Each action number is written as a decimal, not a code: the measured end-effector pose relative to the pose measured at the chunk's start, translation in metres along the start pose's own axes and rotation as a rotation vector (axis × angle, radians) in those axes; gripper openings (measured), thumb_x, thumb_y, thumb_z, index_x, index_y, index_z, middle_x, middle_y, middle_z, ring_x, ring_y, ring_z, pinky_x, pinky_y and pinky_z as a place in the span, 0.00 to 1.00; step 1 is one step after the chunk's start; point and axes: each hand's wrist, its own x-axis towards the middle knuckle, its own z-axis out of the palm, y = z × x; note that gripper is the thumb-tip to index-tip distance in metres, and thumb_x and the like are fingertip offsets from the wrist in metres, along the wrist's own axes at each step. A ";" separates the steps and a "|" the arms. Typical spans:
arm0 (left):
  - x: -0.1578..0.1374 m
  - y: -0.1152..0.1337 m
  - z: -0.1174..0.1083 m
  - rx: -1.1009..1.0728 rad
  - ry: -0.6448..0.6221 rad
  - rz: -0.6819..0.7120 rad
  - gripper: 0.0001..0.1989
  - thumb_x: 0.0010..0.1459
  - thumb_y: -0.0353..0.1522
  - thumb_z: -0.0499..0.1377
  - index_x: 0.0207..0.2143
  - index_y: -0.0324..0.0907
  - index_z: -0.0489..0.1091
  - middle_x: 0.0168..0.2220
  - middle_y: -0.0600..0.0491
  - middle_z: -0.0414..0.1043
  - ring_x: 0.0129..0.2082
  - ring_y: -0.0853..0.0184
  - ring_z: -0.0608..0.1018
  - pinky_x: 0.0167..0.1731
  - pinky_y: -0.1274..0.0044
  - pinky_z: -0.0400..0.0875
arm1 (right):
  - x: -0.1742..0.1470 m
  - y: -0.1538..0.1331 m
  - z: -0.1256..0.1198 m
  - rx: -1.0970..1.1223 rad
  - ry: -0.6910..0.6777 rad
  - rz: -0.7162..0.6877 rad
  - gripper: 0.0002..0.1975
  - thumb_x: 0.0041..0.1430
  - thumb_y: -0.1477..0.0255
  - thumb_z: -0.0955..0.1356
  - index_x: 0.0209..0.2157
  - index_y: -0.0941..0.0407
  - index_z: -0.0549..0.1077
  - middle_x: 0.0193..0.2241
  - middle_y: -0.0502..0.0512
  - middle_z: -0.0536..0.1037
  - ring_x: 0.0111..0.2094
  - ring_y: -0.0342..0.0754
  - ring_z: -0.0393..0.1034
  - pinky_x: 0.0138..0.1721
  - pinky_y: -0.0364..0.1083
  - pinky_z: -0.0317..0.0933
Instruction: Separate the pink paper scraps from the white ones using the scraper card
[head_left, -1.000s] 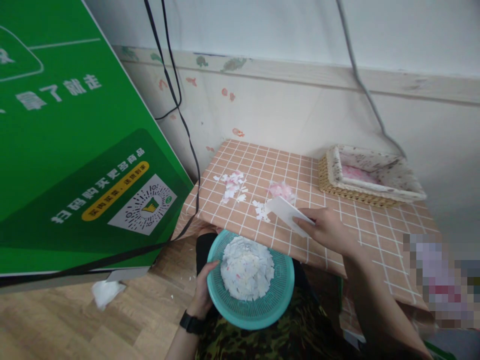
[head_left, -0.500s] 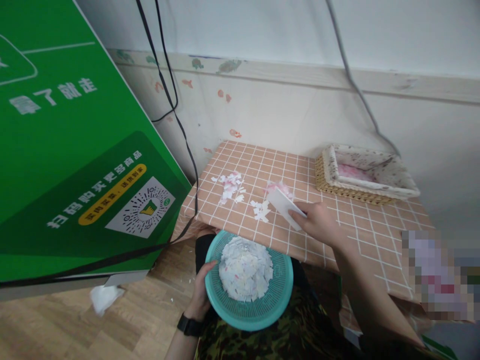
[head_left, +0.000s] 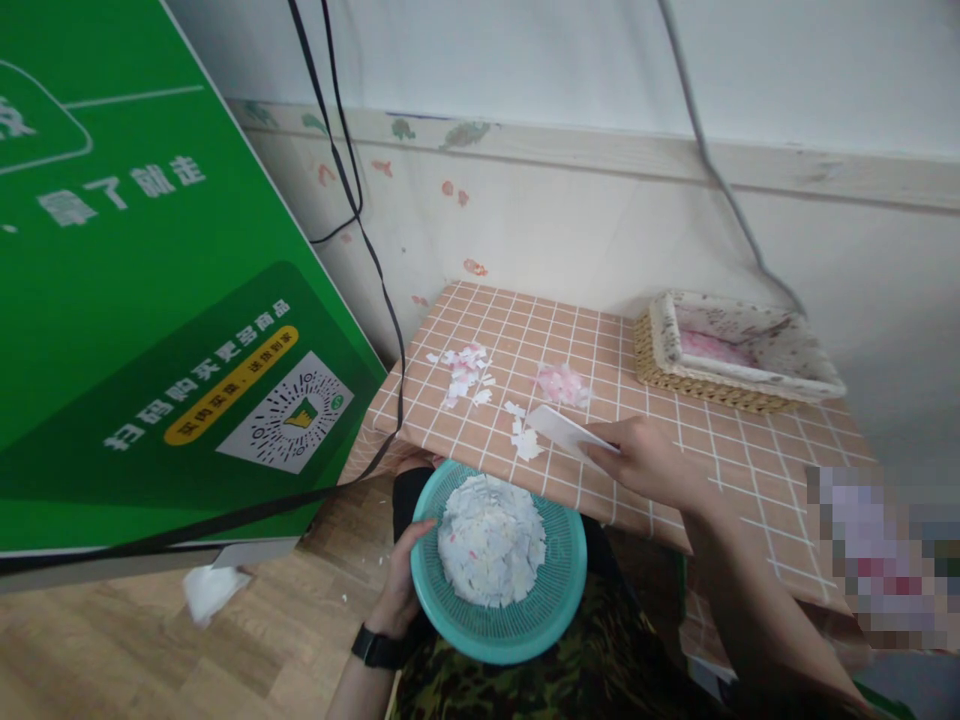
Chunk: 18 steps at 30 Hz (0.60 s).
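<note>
A round teal plastic basket [head_left: 495,640] rests on my lap, heaped with white paper scraps [head_left: 491,545] that have a few pink bits among them. My left hand [head_left: 407,570] is closed on the basket's left rim. Over the table, my right hand [head_left: 637,458] grips a flat white rectangular card [head_left: 562,430], tilted with its far end close to the tabletop. Just left of the card lies a small cluster of white scraps [head_left: 525,440]. Behind it is a pile of pink scraps [head_left: 562,384]. Farther left, a larger pile of white and pink scraps [head_left: 466,375] is spread out.
A lined wicker basket [head_left: 712,395] with pink contents stands at the table's back right. The checked tablecloth [head_left: 517,310] reaches the wall. At left stands a green cabinet [head_left: 150,300] with dark straps [head_left: 397,390] hanging near it. A white plastic bag [head_left: 214,592] lies on the floor.
My right hand has drawn the card slightly toward me and turned it flatter, uncovering the pink pile. My left hand and the teal basket stay in place. The view has shifted slightly.
</note>
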 end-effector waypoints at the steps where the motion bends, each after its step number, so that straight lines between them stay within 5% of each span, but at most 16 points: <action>1: 0.000 0.000 0.000 -0.002 -0.016 -0.001 0.10 0.43 0.34 0.65 0.28 0.36 0.78 0.28 0.47 0.80 0.29 0.56 0.79 0.40 0.65 0.69 | -0.002 -0.001 -0.001 0.003 0.017 0.014 0.12 0.61 0.70 0.60 0.30 0.57 0.73 0.20 0.51 0.71 0.20 0.42 0.61 0.25 0.43 0.50; 18: -0.001 -0.002 0.003 0.000 -0.047 -0.020 0.10 0.44 0.34 0.65 0.29 0.36 0.78 0.29 0.47 0.80 0.30 0.56 0.79 0.41 0.66 0.70 | 0.020 0.008 -0.004 -0.031 0.044 -0.025 0.12 0.61 0.71 0.60 0.32 0.58 0.74 0.24 0.55 0.75 0.22 0.43 0.63 0.27 0.44 0.51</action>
